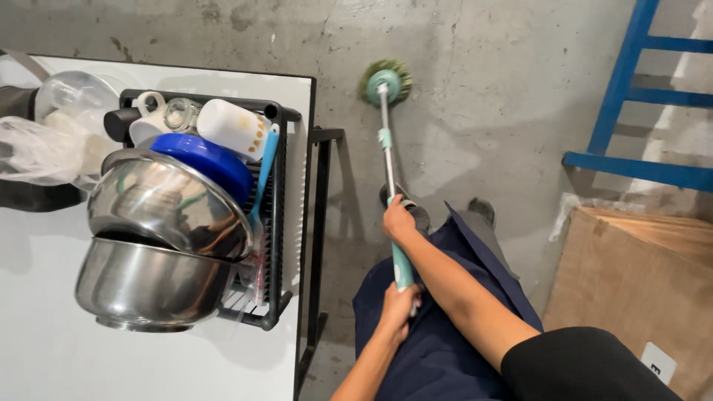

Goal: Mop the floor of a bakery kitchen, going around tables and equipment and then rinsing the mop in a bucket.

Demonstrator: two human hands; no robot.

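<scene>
worktop (44, 356): white, sits on the left
dish rack (276, 223): black, on the worktop, pretty crammed
steel bowls (148, 245): two big ones, tipped on their sides, one nested against the other
blue plate (215, 160): wedged behind the bowls
white cups (234, 126): up top with a glass jar (180, 113)
plastic bag (37, 148): clear, left of the rack
ladder (631, 89): blue, far right
cardboard box (639, 289): brown, just below the ladder
floor (483, 96): bare grey concrete
</scene>
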